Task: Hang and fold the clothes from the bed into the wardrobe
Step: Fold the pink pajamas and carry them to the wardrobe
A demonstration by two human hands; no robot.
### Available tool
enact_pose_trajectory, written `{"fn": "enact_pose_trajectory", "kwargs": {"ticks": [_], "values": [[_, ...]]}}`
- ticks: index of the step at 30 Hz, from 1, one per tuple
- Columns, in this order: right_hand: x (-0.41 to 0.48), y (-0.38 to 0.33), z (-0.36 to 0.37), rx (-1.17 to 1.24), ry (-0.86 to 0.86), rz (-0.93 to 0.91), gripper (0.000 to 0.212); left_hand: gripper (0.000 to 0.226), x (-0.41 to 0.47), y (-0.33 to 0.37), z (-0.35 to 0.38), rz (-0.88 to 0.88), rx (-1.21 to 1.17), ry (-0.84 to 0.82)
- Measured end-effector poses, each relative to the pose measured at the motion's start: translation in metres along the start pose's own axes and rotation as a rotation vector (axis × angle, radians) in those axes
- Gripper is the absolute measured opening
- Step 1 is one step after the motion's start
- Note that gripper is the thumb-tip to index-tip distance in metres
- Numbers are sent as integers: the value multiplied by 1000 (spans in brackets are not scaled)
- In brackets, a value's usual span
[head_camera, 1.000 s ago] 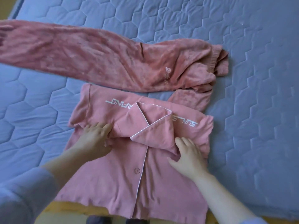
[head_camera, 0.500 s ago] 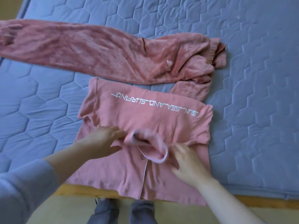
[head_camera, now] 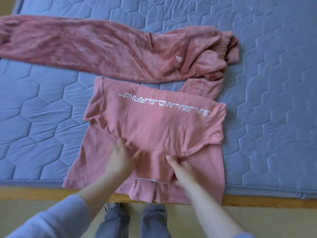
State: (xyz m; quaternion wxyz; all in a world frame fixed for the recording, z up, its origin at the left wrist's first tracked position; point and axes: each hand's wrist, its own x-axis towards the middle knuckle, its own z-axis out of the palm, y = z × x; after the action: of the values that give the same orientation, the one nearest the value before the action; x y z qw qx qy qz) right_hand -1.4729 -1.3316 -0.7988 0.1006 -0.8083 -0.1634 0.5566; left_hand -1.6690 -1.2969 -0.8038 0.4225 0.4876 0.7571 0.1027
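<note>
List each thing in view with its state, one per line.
pink shirt: folded over on itself, lettering up, hem overhanging the mattress edge.
fleece trousers: unfolded, stretched out flat beyond the shirt.
left hand: on the shirt's fold edge; grip blurred.
right hand: pinches the fold, thumb on top.
mattress: quilted cover, carries both garments.
</note>
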Motion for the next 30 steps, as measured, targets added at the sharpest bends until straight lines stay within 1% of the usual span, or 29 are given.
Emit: {"fn": "enact_pose_trajectory", "kwargs": {"ticks": [1,2,3,4,5,6,8,9,10,12,15,17,18,20,23,27,30], "values": [[2,3,6,132,-34,24,45,38,-1,0,6,-224,-169,-10],[2,7,10,185,-24,-2,41,35,0,-3,11,-372,-309,-47],[2,11,13,187,2,-41,35,32,1,-7,15,-439,-385,-99],[2,14,15,165,31,-68,29,30,0,-11,17,-460,-404,-152],[2,18,16,120,58,-84,25,28,-1,-14,19,-458,-395,-183],[2,22,16,60,83,-95,24,24,-3,-16,20,-448,-382,-188],[3,28,13,-54,129,-113,32,19,-5,-21,22,-412,-342,-154],[3,30,12,-94,139,-119,35,22,-7,-21,22,-383,-294,-130],[4,30,10,-127,138,-121,37,26,-8,-21,21,-349,-247,-113],[4,26,6,-219,121,-121,31,28,-7,-21,17,-274,-199,-100],[1,18,0,-437,56,-70,29,35,-8,-23,5,-157,-111,-173],[-4,14,-6,-562,40,-25,27,32,-11,-28,-5,-134,-20,-217],[-7,13,-10,-604,60,-24,23,28,-13,-30,-9,-143,15,-204],[-13,8,-16,-606,129,-79,18,20,-17,-32,-19,-165,20,-147],[-22,-2,-26,-458,179,-197,16,15,-18,-26,-30,-141,22,-114],[-31,-24,-32,-427,122,-295,13,9,-16,-5,-37,-102,15,-94],[-36,-45,-30,-449,99,-354,15,11,-11,11,-41,-125,-48,-23]]}}
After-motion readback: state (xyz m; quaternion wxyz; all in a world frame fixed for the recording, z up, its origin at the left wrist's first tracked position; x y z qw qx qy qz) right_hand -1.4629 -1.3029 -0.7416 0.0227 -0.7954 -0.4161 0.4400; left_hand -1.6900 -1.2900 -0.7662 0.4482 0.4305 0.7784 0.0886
